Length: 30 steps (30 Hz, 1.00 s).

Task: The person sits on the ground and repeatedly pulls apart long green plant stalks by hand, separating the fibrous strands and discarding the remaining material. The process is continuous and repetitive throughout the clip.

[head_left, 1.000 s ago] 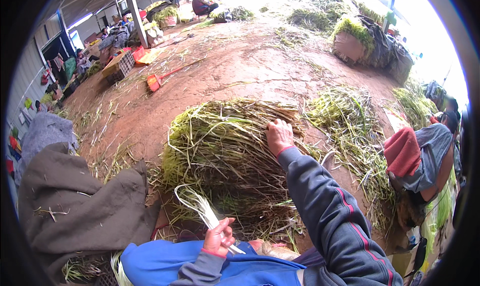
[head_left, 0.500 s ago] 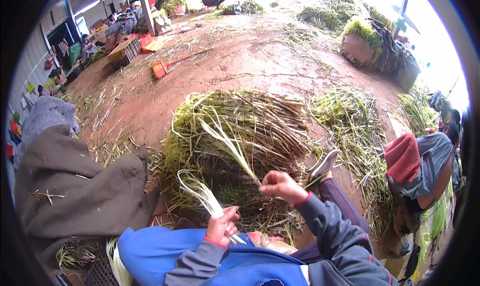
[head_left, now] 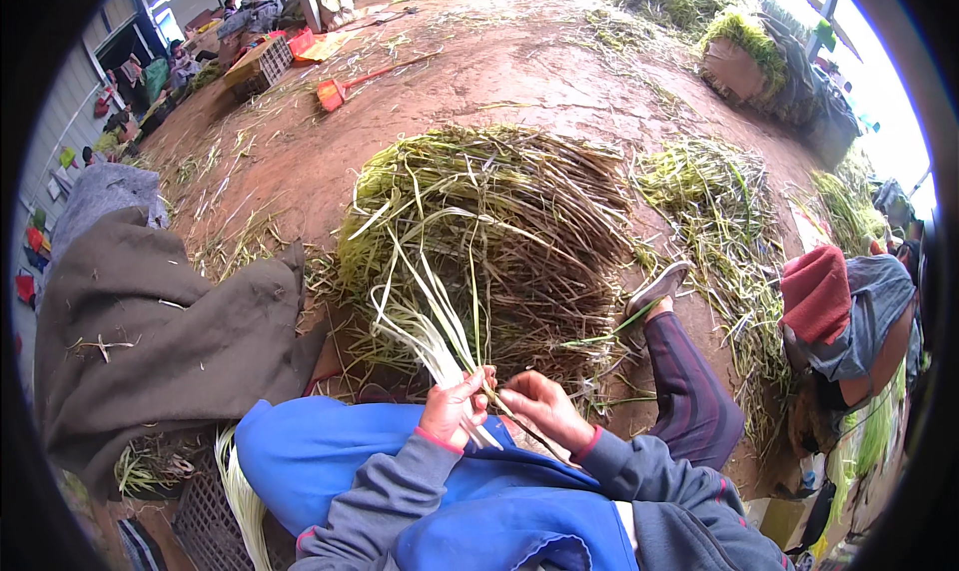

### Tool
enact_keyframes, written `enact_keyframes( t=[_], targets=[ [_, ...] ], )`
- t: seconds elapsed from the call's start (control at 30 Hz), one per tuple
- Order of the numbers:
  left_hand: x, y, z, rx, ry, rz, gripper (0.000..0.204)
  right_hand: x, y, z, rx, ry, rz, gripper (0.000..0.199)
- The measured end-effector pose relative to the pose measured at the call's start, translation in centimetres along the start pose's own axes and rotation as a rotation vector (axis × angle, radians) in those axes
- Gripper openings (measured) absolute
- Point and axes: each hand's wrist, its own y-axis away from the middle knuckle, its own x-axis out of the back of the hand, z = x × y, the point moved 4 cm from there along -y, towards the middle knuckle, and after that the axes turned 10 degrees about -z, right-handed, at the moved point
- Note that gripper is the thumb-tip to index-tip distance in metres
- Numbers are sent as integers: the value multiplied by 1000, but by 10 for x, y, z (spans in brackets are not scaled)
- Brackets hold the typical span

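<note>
My left hand is closed round a bunch of slender white plant stalks, which fan out above my fist and poke out below it. Close beside it, my right hand pinches a single stalk with a brown lower end and long pale green leaves. The two hands almost meet over my blue-covered lap. Just beyond them lies a large heap of unpeeled stalks, green leaves to the left and brown ends to the right.
Brown cloth lies at my left, with a dark plastic basket below it. Loose leaves litter the floor right of the heap. Farther off are a red-orange shovel and a crate. A person's red-covered knee is at the right.
My right hand has drawn the leafy stalk down and toward my left hand, bringing its leaves alongside the white bunch. The view has tilted down slightly.
</note>
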Motion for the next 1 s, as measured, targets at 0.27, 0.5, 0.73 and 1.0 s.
enact_keyframes(
  t=[0.27,0.5,0.73,1.0],
  targets=[
    [12,3,-2,-72,-117,114,6,-9,-53,-18,55,-147,-7,19],
    [24,2,28,-237,31,208,8,97,-16,59,238,894,379,23],
    [11,12,51,-347,-15,185,11,244,26,117,-741,1504,400,16],
    [-2,-1,20,-255,-157,108,15,47,-55,-20,396,468,123,37]
  ],
)
